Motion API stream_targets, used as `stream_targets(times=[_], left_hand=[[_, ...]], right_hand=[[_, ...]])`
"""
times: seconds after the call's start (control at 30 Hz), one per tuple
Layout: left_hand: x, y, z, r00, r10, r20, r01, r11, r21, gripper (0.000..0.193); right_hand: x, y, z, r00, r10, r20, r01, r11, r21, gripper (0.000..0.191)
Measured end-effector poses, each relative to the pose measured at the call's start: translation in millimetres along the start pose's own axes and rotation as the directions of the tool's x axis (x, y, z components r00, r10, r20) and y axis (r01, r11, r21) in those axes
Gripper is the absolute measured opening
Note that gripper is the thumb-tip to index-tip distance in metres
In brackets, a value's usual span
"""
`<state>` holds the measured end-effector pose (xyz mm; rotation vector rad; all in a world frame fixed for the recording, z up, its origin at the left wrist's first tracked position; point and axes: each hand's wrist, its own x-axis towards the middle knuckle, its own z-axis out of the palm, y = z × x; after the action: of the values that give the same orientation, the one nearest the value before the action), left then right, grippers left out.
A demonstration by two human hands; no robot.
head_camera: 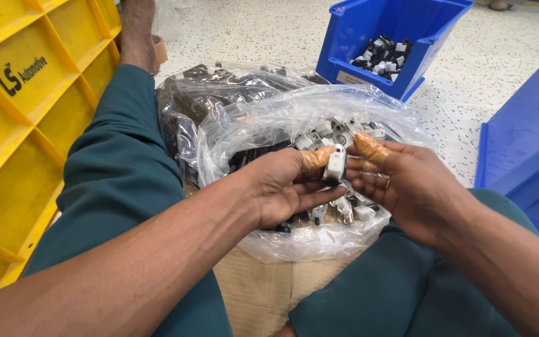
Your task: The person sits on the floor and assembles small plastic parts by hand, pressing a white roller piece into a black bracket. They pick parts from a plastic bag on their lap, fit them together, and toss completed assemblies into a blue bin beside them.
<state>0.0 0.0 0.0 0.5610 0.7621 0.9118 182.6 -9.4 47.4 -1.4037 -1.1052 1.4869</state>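
My left hand [285, 187] and my right hand [400, 184] meet over a clear plastic bag [263, 128] full of small white and black plastic parts. A small white plastic part [335, 163] sits between the taped thumb of my left hand and the taped fingertips of my right hand. Both hands grip it, with tan tape wrapped around the fingertips. The bag rests between my legs, which wear dark green trousers.
A second clear bag of dark parts [198, 97] lies behind the first. A blue bin [360, 37] with black and white parts stands on the speckled floor at the back. More blue bins [525, 143] are at the right, a yellow crate [26, 106] at the left. Brown cardboard [263, 290] lies underneath.
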Motion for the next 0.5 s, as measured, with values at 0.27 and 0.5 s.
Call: stream_targets(times=[0.27,0.5], left_hand=[[-8.2,2.9,11.8,0.993,0.088,0.082,-0.093,0.995,0.049,0.023],[-1.0,-3.3,26.0,0.979,0.204,0.032,-0.200,0.976,-0.083,0.023]], right_hand=[[5.4,24.0,-9.4,0.984,-0.156,0.091,0.136,0.970,0.200,0.031],[1.7,15.9,-5.4,0.973,-0.228,-0.037,0.230,0.967,0.105,0.030]])
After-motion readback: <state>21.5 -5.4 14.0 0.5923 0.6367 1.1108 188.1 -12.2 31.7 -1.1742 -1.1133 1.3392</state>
